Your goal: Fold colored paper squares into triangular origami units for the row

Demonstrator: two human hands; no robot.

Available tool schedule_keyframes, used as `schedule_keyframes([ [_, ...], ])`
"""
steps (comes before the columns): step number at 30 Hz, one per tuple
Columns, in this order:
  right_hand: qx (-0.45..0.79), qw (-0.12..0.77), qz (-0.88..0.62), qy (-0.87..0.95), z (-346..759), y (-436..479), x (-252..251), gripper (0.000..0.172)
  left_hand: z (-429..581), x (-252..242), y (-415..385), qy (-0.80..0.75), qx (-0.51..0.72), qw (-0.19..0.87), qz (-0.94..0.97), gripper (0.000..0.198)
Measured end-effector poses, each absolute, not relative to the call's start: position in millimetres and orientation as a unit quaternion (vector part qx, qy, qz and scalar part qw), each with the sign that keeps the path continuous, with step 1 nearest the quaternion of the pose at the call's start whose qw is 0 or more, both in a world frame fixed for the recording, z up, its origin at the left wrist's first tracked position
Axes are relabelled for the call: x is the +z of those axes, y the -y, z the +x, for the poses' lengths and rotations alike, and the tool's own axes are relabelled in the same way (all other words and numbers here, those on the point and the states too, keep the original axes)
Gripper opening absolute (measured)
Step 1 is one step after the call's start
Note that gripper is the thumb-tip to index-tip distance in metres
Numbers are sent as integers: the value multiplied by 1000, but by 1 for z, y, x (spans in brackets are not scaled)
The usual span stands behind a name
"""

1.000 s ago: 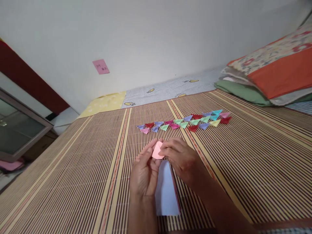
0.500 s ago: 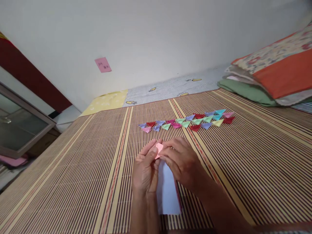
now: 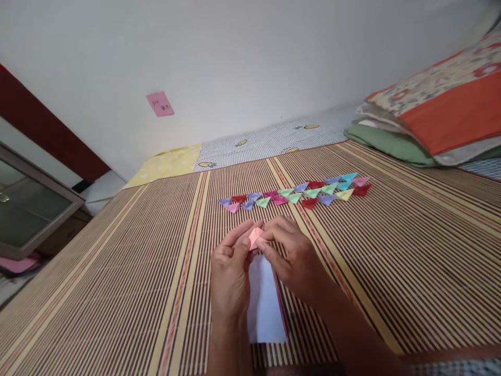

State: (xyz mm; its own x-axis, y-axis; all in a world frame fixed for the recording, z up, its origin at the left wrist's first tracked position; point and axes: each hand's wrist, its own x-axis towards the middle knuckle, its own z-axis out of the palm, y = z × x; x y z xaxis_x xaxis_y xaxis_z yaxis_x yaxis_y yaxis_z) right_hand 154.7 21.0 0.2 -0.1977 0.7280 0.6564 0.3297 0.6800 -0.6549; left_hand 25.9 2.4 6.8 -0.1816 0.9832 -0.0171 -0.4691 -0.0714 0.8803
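A small folded piece of pink paper (image 3: 255, 237) is pinched between both hands near the middle of the view. My left hand (image 3: 231, 269) grips its left side, thumb on top and fingers behind. From the right, my right hand (image 3: 291, 256) holds the other side between thumb and fingertips. Below them on the mat lies a pale bluish-white paper strip or stack (image 3: 266, 303) with a reddish right edge, its upper end close under the hands. Beyond the hands sit several small folded paper triangles (image 3: 295, 198) in mixed colours, laid out in rows.
A striped woven mat (image 3: 156, 271) covers the surface. Pillows (image 3: 450, 120) and a green folded cloth (image 3: 391, 145) are piled at the right. Patterned fabric (image 3: 266, 141) runs along the wall, where a pink note (image 3: 159, 104) hangs. A framed glass door (image 3: 31, 203) stands left.
The pink paper has been turned or folded a little, now showing a crease and a squarer shape. My right thumb and fingers have shifted on it. The whole view has moved slightly.
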Motion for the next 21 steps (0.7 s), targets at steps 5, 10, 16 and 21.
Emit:
schedule_keyframes([
  [5, 209, 526, -362, 741, 157, -21, 0, 18, 30, 9, 2, -424, 639, 519, 379, 25],
  [10, 218, 535, -377, 724, 158, -22, 1, 16, 35, 9, 3, -437, 634, 490, 410, 25],
  [16, 223, 548, -381, 710, 158, -22, 2, 18, 36, 6, 2, -432, 647, 481, 404, 26],
  [21, 238, 570, -378, 689, 157, -22, 2, 15, 37, 2, 2, -435, 656, 457, 413, 26],
])
